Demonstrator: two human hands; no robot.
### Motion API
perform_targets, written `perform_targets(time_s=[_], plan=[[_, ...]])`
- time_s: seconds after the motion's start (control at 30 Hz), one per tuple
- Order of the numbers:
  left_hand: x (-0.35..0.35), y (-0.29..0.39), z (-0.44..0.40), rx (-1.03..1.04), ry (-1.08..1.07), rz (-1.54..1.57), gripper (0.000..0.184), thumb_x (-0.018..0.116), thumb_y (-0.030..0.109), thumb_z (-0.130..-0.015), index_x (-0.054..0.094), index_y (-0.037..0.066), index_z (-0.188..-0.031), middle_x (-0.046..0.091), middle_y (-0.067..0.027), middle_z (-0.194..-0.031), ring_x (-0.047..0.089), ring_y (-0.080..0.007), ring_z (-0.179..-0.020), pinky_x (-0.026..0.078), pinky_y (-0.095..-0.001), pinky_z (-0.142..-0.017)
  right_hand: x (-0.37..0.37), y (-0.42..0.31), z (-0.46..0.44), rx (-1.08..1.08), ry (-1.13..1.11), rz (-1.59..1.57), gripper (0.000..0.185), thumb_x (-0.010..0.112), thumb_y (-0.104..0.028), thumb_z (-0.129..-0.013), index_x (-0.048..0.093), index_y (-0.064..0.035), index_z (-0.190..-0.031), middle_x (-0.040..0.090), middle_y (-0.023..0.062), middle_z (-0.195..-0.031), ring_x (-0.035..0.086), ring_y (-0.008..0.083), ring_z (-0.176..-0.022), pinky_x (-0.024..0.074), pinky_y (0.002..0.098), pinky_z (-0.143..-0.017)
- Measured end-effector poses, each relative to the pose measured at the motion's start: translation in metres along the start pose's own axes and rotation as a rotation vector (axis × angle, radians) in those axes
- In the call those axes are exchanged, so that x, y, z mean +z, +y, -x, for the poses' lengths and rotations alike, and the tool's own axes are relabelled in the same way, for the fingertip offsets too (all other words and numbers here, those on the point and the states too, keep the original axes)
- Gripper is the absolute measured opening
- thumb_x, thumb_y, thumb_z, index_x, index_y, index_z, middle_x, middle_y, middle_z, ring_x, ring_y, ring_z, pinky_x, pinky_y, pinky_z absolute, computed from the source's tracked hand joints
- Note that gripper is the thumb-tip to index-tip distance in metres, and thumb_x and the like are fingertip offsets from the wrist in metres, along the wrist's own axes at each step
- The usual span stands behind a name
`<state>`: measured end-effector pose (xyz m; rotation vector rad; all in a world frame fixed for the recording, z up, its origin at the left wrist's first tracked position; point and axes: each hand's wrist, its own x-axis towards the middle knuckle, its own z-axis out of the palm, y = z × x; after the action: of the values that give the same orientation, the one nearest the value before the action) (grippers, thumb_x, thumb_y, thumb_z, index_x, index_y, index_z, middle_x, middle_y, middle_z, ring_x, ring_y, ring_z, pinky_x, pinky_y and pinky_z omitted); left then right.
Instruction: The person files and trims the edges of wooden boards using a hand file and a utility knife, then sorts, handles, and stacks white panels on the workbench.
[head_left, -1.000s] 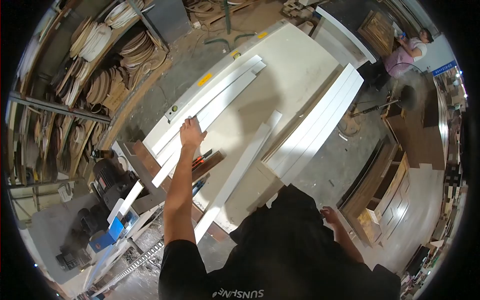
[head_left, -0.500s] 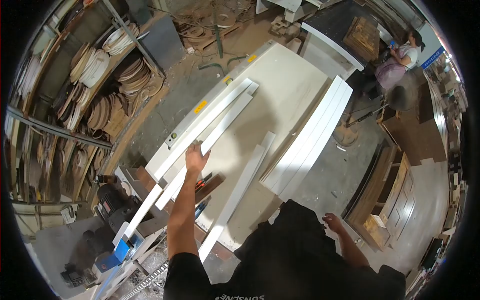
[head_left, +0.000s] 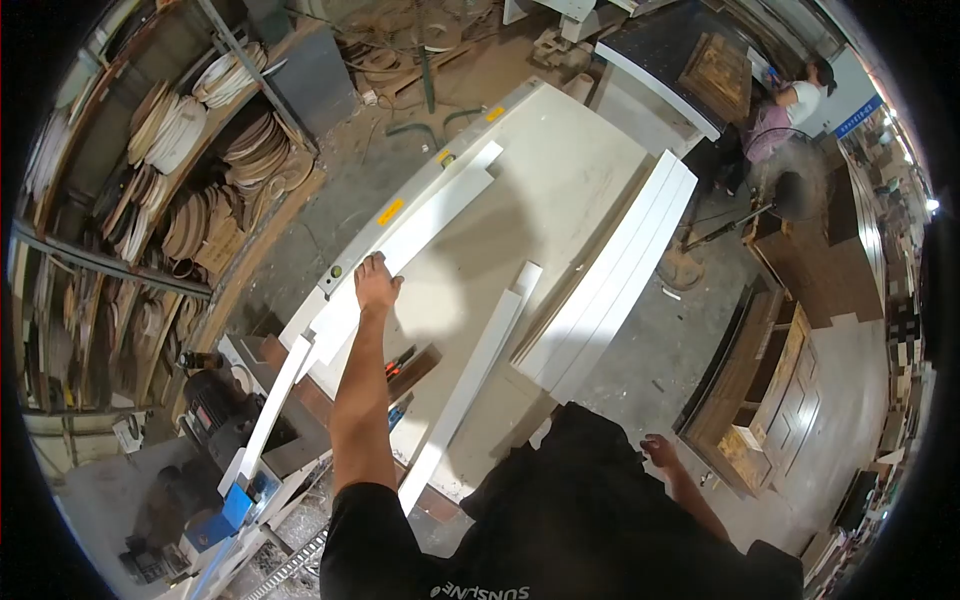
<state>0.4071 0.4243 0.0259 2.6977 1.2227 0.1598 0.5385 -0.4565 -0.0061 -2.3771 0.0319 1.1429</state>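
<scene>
While your left hand (head_left: 376,288) lies palm down over the white strips (head_left: 437,222), its grip is released: the fingers spread over the top faces and do not wrap around them. The strips lie side by side on the table (head_left: 575,150), lengthwise, with their far ends staggered. A level (head_left: 408,200) with yellow labels runs along the table edge, just beside the strips.

Your right hand (head_left: 658,451) is raised near your body, well apart from the strips. Its fingers curl loosely; you cannot tell from this view whether the grip contains anything.

At the near end of the strips, a separate white piece (head_left: 277,404) slants toward the blue block (head_left: 237,505) on the machine. The motor (head_left: 212,402) sits to the left of this piece.

Nearer your body than the left hand, an orange-and-black tool (head_left: 400,362) lies beside a brown block (head_left: 416,371). A blue tool (head_left: 397,413) is near them, partly hidden by your forearm. Two long strips (head_left: 468,392) lie across the middle of the table, partly overlapping. A stack of white boards (head_left: 612,290) occupies the right side of the table.

To the left, the shelves (head_left: 110,262) carry coiled material (head_left: 180,130). At the far right, another person (head_left: 785,118) stands by a dark work surface (head_left: 655,55), beyond a fan (head_left: 796,194). A wooden cabinet (head_left: 757,395) lies on the floor (head_left: 640,350).
</scene>
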Motion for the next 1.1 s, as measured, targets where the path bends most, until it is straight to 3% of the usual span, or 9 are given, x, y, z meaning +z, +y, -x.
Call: perform_targets(time_s=[0.13, 0.3, 0.4, 0.5, 0.6, 0.7, 0.8, 0.87, 1.1], plan=[[0.001, -0.002, 0.004, -0.074, 0.156, -0.089, 0.087, 0.092, 0.037, -0.085, 0.052, 0.000, -0.153, 0.058, -0.0188, -0.151, 0.051, -0.0383, -0.143, 0.037, -0.0499, -0.125, 0.008, 0.014, 0.008, -0.052, -0.013, -0.030, 0.060, 0.081, -0.045, -0.100, 0.067, -0.0031, -0.141, 0.079, 0.0216, -0.128, 0.074, 0.0314, -0.121, 0.0576, 0.0427, -0.101], [0.002, -0.005, -0.005, -0.070, -0.089, -0.057, 0.082, 0.092, 0.038, -0.084, 0.057, -0.001, -0.147, 0.066, -0.0182, -0.140, 0.061, -0.0362, -0.134, 0.047, -0.0473, -0.116, 0.013, 0.004, 0.030, -0.122, -0.039, -0.101, 0.060, 0.081, -0.041, -0.101, 0.066, 0.0013, -0.140, 0.079, 0.0213, -0.126, 0.076, 0.0295, -0.117, 0.0576, 0.0412, -0.101], [-0.004, 0.002, 0.004, -0.021, -0.114, -0.044, 0.079, 0.091, 0.039, -0.085, 0.059, 0.003, -0.147, 0.070, -0.0170, -0.134, 0.068, -0.0343, -0.125, 0.054, -0.0466, -0.107, 0.022, 0.039, 0.002, -0.004, -0.077, -0.326, 0.040, 0.073, -0.021, -0.109, 0.063, 0.0021, -0.140, 0.080, 0.0144, -0.122, 0.076, 0.0243, -0.112, 0.0587, 0.0365, -0.095], [0.000, 0.006, 0.018, 0.026, -0.032, -0.032, 0.076, 0.091, 0.039, -0.085, 0.060, 0.006, -0.147, 0.070, -0.0169, -0.133, 0.069, -0.0340, -0.125, 0.052, -0.0466, -0.111, 0.020, 0.005, 0.015, -0.090, -0.051, -0.184, 0.040, 0.071, -0.020, -0.109, 0.062, 0.0013, -0.142, 0.080, 0.0151, -0.124, 0.076, 0.0246, -0.115, 0.0585, 0.0355, -0.097], [-0.019, 0.018, 0.012, -0.075, -0.247, -0.026, 0.072, 0.091, 0.039, -0.085, 0.064, 0.008, -0.144, 0.071, -0.0168, -0.132, 0.068, -0.0325, -0.129, 0.052, -0.0454, -0.113, 0.022, -0.004, 0.007, -0.098, -0.066, -0.207, 0.041, 0.070, -0.024, -0.109, 0.063, 0.0003, -0.142, 0.080, 0.0179, -0.123, 0.076, 0.0264, -0.117, 0.0587, 0.0370, -0.097], [-0.028, 0.029, 0.026, -0.040, -0.130, 0.031, 0.067, 0.089, 0.041, -0.086, 0.067, 0.009, -0.140, 0.072, -0.0170, -0.131, 0.071, -0.0339, -0.125, 0.057, -0.0476, -0.107, 0.008, -0.038, 0.009, -0.206, 0.031, 0.131, 0.060, 0.080, -0.041, -0.100, 0.067, 0.0015, -0.140, 0.078, 0.0219, -0.127, 0.076, 0.0335, -0.116, 0.0580, 0.0429, -0.101], [-0.058, 0.065, 0.045, -0.115, -0.128, 0.142, 0.063, 0.087, 0.043, -0.086, 0.070, 0.006, -0.134, 0.073, -0.0182, -0.128, 0.074, -0.0389, -0.115, 0.062, -0.0513, -0.099, 0.013, 0.018, -0.037, -0.416, 0.062, 0.194, 0.058, 0.079, -0.043, -0.099, 0.070, -0.0002, -0.136, 0.079, 0.0206, -0.126, 0.076, 0.0363, -0.118, 0.0581, 0.0441, -0.102], [-0.062, 0.079, 0.052, -0.112, -0.181, 0.143, 0.059, 0.086, 0.043, -0.086, 0.072, 0.004, -0.128, 0.073, -0.0199, -0.128, 0.075, -0.0417, -0.110, 0.062, -0.0533, -0.097, 0.007, -0.021, -0.015, -0.184, -0.005, 0.083, 0.056, 0.079, -0.044, -0.100, 0.072, -0.0003, -0.134, 0.079, 0.0195, -0.126, 0.075, 0.0370, -0.119, 0.0574, 0.0444, -0.103], [-0.099, 0.113, 0.162, -0.139, -0.219, 0.248, 0.055, 0.086, 0.040, -0.085, 0.073, 0.000, -0.119, 0.073, -0.0251, -0.124, 0.074, -0.0460, -0.108, 0.061, -0.0546, -0.096, -0.016, -0.085, -0.015, -0.424, 0.332, 0.050, 0.020, 0.071, -0.016, -0.103, 0.078, -0.0025, -0.117, 0.081, 0.0137, -0.112, 0.078, 0.0270, -0.101, 0.0592, 0.0386, -0.092]])
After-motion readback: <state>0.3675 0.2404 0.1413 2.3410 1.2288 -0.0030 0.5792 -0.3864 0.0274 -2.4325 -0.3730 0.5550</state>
